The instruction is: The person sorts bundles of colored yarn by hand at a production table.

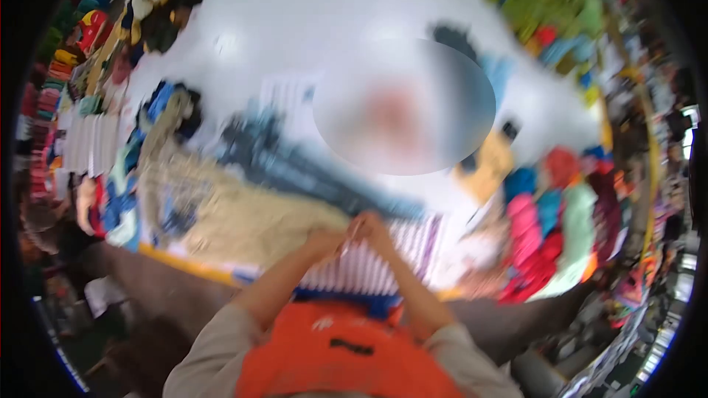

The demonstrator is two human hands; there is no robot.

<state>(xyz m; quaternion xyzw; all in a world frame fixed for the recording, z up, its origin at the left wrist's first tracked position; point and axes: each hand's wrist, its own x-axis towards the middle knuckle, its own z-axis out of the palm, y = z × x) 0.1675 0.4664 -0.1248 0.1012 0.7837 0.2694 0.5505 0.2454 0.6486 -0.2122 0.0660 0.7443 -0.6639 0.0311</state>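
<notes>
Close to the table's near edge, my left hand (330,242) and my right hand (372,230) meet with their fingers pressed together. Something pale and thin shows between them, too small and smeared to name. Below the hands lies a white piece with purple stripes (413,247). A heap of beige, soft-looking material (251,221) spreads just left of my left hand. Beyond the fingers, a long dark-blue and light-blue bundle (310,175) runs diagonally across the white table (280,15).
Pink and red bundles (525,232) and a pale green one (577,232) lie at the right. An orange-tan piece (489,166) rests nearby. A green heap (549,4) is at the back right. White stacked strips (91,144) stand at the left. A blurred oval covers the middle.
</notes>
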